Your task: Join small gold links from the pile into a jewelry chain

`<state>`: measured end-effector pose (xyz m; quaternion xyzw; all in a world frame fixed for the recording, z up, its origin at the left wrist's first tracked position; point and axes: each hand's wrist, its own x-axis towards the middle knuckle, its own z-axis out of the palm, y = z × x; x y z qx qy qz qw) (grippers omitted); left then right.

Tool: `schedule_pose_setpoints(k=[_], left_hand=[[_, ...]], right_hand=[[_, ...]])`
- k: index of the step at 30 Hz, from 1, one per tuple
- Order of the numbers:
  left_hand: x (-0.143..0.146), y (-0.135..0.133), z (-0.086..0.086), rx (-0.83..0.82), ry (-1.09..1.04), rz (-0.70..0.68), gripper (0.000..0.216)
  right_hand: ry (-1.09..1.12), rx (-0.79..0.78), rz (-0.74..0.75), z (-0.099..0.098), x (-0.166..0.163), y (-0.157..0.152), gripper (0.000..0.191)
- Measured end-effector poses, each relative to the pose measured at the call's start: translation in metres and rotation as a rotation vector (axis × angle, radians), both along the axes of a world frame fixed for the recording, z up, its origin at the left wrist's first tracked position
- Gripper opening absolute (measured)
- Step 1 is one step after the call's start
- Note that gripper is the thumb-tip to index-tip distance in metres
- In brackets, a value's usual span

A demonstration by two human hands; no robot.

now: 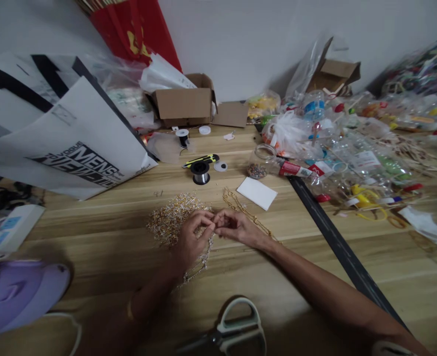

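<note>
My left hand (193,238) and my right hand (238,228) meet at the fingertips over the table, both closed in a pinch. A silvery beaded chain (203,259) trails down from beneath the left fingers onto the wood. Whatever lies between the right fingertips is too small to make out. Behind and left of the hands spreads a pile of small gold and clear beads (174,215), partly hidden by the left hand. A gold chain (253,216) runs along the table just beyond the right hand and passes under its wrist side.
Scissors (240,324) lie at the near edge. Farther back are a wire spool (200,174), a yellow-black cutter knife (201,160), a white pad (257,193) and a bead jar (258,165). Plastic bottles (367,163) crowd the right; a white bag (73,133) stands left.
</note>
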<state>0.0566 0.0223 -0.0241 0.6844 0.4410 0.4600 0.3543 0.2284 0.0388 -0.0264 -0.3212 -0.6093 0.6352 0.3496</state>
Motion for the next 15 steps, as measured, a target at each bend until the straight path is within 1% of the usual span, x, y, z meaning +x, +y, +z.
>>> schedule_pose_setpoints(k=[2,4,8,11,13,15], left_hand=[[0.002,-0.002,0.005,0.021,0.035,0.018,0.009],[0.003,-0.003,0.008,-0.02,0.024,0.006,0.009],[0.003,-0.001,0.011,-0.258,-0.141,-0.038,0.01],[0.002,0.002,0.011,-0.451,-0.249,-0.105,0.025],[0.001,0.005,0.012,-0.543,-0.291,-0.161,0.033],[0.0,0.006,0.013,-0.603,-0.303,-0.205,0.032]], right_hand=[[-0.061,0.073,0.008,0.002,0.001,-0.001,0.028],[-0.104,0.132,0.015,0.004,0.002,-0.002,0.03],[-0.134,0.164,0.024,0.008,0.006,0.0,0.03],[-0.106,0.133,0.014,0.01,0.008,0.002,0.03],[-0.09,0.113,0.005,0.013,0.009,0.004,0.029],[-0.098,0.105,-0.001,0.015,0.009,0.004,0.03]])
